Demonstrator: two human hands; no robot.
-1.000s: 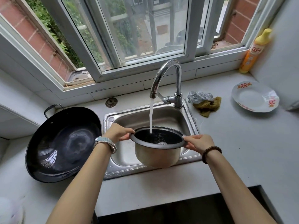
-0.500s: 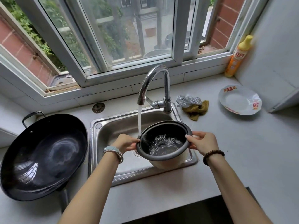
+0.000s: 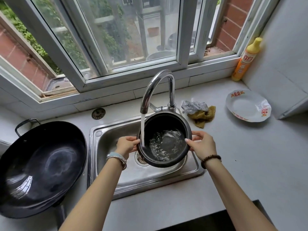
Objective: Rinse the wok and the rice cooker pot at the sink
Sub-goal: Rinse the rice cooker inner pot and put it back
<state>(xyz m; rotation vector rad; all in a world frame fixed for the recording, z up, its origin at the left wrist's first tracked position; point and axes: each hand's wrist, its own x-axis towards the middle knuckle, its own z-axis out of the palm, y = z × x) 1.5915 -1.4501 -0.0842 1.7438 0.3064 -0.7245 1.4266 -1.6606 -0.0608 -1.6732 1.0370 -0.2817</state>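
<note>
Between the two hands, over the sink [image 3: 113, 135], the rice cooker pot [image 3: 166, 125] hung tilted, its mouth turned up toward the camera. The left hand [image 3: 126, 145] gripped the rim on its side, fingers curled round the edge. The right hand [image 3: 202, 145] held the opposite rim, thumb on the inner lip and fingers wrapped behind. A stream of water [image 3: 142, 127] from the faucet [image 3: 158, 84], just beyond the hands, fell into the pot close to the left hand and churned in the dark bottom.

Out to the left of the left hand, the wok [image 3: 41, 167] sat on the counter [image 3: 241, 155] right beside the sink's edge, its black inside shining. Beyond the right hand lay a steel scrubber [image 3: 194, 106] on a yellow cloth [image 3: 202, 117]. Farther right of that hand stood a white plate [image 3: 246, 105], and behind it a yellow bottle [image 3: 246, 60] in the corner.
</note>
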